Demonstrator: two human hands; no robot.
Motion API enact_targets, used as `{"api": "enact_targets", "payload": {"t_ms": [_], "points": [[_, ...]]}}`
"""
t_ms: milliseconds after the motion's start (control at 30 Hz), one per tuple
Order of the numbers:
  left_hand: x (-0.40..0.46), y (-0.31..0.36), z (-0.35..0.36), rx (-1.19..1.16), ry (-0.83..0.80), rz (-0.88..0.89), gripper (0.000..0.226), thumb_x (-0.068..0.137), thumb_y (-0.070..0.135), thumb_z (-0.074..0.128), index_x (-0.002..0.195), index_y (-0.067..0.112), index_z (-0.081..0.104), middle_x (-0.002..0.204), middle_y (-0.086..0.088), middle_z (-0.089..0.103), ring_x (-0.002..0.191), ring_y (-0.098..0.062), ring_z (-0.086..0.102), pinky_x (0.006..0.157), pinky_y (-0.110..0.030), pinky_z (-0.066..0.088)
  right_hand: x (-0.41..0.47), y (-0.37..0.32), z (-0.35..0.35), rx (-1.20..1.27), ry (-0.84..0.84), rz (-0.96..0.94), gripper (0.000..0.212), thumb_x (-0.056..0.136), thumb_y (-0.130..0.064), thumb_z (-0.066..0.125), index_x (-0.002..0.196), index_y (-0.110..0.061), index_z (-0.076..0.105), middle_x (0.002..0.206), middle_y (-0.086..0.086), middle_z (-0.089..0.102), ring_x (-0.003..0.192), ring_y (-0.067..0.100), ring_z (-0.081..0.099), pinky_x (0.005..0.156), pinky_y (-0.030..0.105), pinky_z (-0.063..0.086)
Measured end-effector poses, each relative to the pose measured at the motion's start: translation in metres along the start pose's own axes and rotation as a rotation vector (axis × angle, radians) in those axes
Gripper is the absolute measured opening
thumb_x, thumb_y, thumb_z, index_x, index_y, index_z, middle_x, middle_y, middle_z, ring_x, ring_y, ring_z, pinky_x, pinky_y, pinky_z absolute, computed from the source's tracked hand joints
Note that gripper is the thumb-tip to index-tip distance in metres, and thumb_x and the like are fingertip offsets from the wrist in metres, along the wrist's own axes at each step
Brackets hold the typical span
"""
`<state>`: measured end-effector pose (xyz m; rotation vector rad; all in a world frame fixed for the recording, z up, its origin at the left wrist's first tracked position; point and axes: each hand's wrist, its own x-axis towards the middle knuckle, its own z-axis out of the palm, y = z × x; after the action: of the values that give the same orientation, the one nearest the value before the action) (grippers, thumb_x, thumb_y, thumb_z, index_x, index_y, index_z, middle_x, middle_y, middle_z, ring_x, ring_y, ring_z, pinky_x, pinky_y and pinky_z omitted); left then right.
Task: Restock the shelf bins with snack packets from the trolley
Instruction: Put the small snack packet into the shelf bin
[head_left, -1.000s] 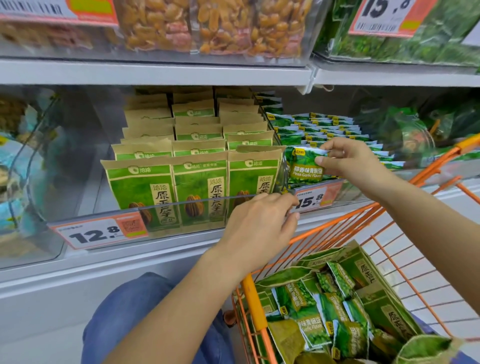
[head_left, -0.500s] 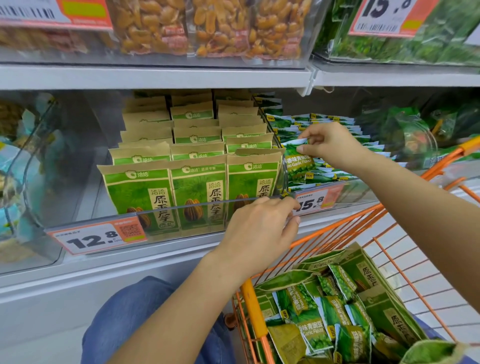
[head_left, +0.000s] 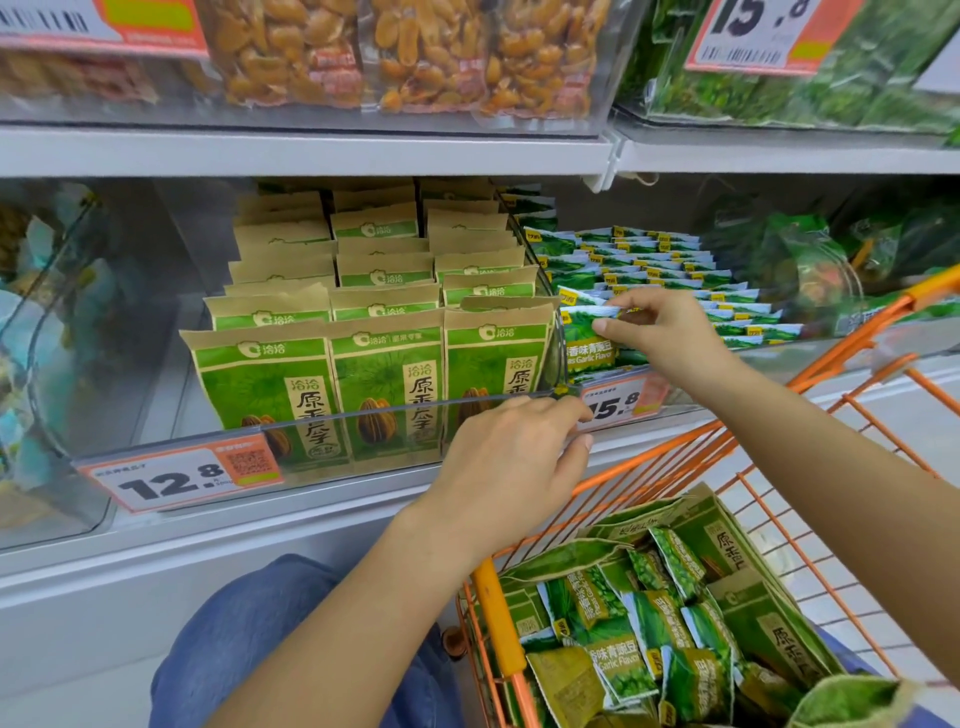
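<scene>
My right hand pinches the top edge of a green garlic-pea packet standing at the front of the right clear bin, in front of rows of like packets. My left hand grips the clear front lip of the left bin, which holds rows of tan-and-green sunflower-seed bags. Below right, the orange trolley carries several more green packets and seed bags.
Price tags 12.8 and 15.8 sit on the bin fronts. The upper shelf holds peanut packs and green packets. A clear bin of blue-wrapped goods is at the left. My blue-trousered knee is beside the trolley.
My right hand carried the pea packet up and back into the right bin, then drew forward and lower, standing it at the front of the row. The left hand stayed on the bin lip.
</scene>
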<state>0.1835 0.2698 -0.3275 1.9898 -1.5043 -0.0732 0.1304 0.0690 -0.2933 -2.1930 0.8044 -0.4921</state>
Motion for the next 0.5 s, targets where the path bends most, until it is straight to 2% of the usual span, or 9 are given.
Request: {"api": "enact_targets", "payload": {"t_ms": [67, 167, 300, 367, 433, 500], "points": [[0.0, 0.001, 0.0, -0.002, 0.001, 0.0, 0.031, 0.095, 0.035, 0.045, 0.119, 0.022, 0.06, 0.104, 0.007, 0.068, 0.101, -0.017, 0.061, 0.073, -0.037, 0.053, 0.001, -0.003, 0.004, 0.007, 0.03, 0.013, 0.021, 0.086, -0.021, 0.07, 0.104, -0.014, 0.06, 0.106, 0.005, 0.056, 0.093, 0.019, 0.056, 0.085, 0.031, 0.045], [0.001, 0.0, 0.0, 0.002, -0.01, -0.006, 0.03, 0.097, 0.035, 0.045, 0.121, 0.023, 0.059, 0.107, 0.009, 0.067, 0.102, -0.015, 0.06, 0.075, -0.035, 0.052, 0.0, -0.005, 0.003, -0.001, 0.062, 0.017, 0.017, 0.086, -0.018, 0.07, 0.097, -0.015, 0.058, 0.11, 0.007, 0.059, 0.079, 0.022, 0.061, 0.082, 0.036, 0.05], [0.001, 0.001, 0.0, 0.019, -0.017, -0.002, 0.032, 0.096, 0.036, 0.043, 0.121, 0.024, 0.06, 0.107, 0.01, 0.067, 0.102, -0.013, 0.06, 0.074, -0.032, 0.051, -0.002, -0.012, 0.001, 0.019, 0.071, 0.031, 0.014, 0.085, -0.017, 0.072, 0.093, -0.015, 0.06, 0.11, 0.019, 0.065, 0.095, 0.033, 0.064, 0.089, 0.042, 0.049], [0.001, 0.001, 0.0, 0.022, -0.021, -0.005, 0.03, 0.097, 0.036, 0.044, 0.121, 0.025, 0.059, 0.108, 0.011, 0.067, 0.102, -0.013, 0.06, 0.074, -0.031, 0.049, 0.0, -0.013, 0.001, 0.106, 0.096, 0.039, 0.012, 0.085, -0.014, 0.071, 0.091, -0.015, 0.061, 0.092, 0.012, 0.066, 0.083, 0.024, 0.062, 0.084, 0.038, 0.048], [0.002, 0.001, 0.0, 0.023, -0.03, -0.012, 0.028, 0.098, 0.036, 0.045, 0.121, 0.026, 0.058, 0.108, 0.012, 0.066, 0.103, -0.012, 0.059, 0.074, -0.03, 0.047, 0.003, -0.01, 0.001, 0.287, 0.107, 0.087, 0.012, 0.087, -0.011, 0.068, 0.089, -0.018, 0.059, 0.063, -0.004, 0.049, 0.066, 0.011, 0.052, 0.077, 0.031, 0.047], [0.001, 0.001, -0.001, 0.018, -0.029, -0.014, 0.028, 0.098, 0.035, 0.046, 0.121, 0.026, 0.059, 0.108, 0.012, 0.066, 0.102, -0.011, 0.059, 0.074, -0.029, 0.047, 0.005, -0.007, 0.001, 0.407, 0.115, 0.157, 0.012, 0.091, -0.009, 0.064, 0.095, -0.017, 0.055, 0.063, -0.003, 0.037, 0.066, 0.009, 0.049, 0.076, 0.025, 0.047]]}}
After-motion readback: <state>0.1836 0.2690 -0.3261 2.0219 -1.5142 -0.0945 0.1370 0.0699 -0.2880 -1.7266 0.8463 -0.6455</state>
